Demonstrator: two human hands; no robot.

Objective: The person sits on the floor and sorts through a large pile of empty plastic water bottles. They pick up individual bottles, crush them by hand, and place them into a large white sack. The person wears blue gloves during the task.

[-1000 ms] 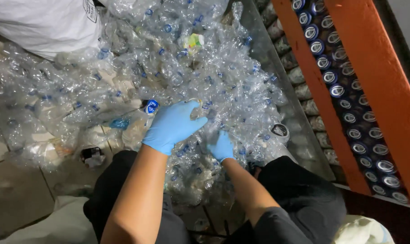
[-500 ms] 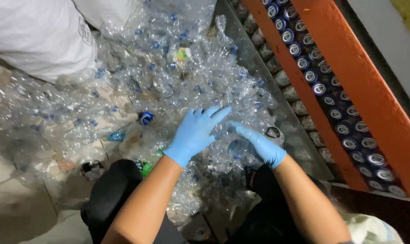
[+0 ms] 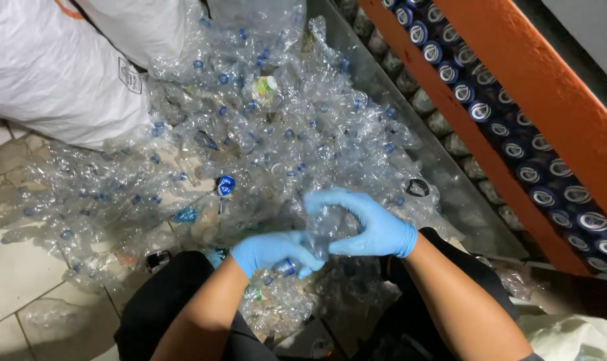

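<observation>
Here, seen from the head camera, both hands in blue gloves meet over a heap of crushed clear plastic bottles (image 3: pixel 250 154) that spreads across the tiled floor (image 3: pixel 9 267) in front of the person's dark-clad knees. The left hand (image 3: pixel 277 252) is curled, its fingers wrapped around the capped neck end of a crushed clear bottle (image 3: pixel 317 234), with a blue cap (image 3: pixel 288 267) showing just beneath the knuckles. The right hand (image 3: pixel 367 224) cups the other end of that same bottle, thumb and fingers bent in an arc around the crumpled body, the fingertips (image 3: pixel 317 198) pointing towards the heap. The held bottle lies between the two hands, raised slightly above the pile and just above the knees. A larger blue cap (image 3: pixel 226 185) lies in the heap to the upper left of the hands, and a pale bottle with a green and yellow label (image 3: pixel 264 87) lies farther back. Two white sacks (image 3: pixel 56 73) rest against the far left edge of the heap. To the right, a grey metal channel (image 3: pixel 410 120) borders the pile, and beyond it an orange beam (image 3: pixel 537 87) crosses above rows of can ends (image 3: pixel 517 150).
</observation>
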